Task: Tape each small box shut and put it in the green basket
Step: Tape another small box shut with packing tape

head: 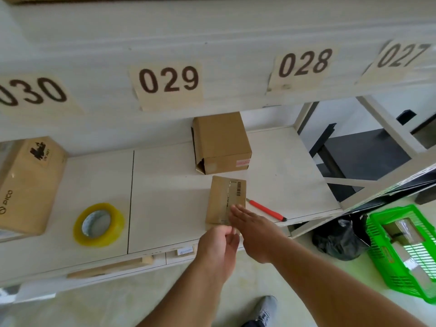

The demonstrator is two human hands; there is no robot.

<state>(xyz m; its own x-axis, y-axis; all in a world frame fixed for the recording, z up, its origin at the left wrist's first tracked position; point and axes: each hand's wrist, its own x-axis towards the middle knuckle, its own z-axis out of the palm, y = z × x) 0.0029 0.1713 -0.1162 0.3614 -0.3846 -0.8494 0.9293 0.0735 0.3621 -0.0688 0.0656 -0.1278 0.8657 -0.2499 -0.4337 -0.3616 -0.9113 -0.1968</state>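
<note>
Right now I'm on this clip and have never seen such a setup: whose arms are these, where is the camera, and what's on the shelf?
There is no machine: a person wears a camera on the head, looking down at their own arms. The right hand lies flat with straight fingers on a small taped box, apparently smoothing the tape. The left hand curls at that box's near edge; what it pinches cannot be made out. On the white shelf also lie a roll of clear tape, a red cutter, a second small box behind with a flap loose, and a larger carton at far left. The green basket stands on the floor to the right, already holding a box.
</note>
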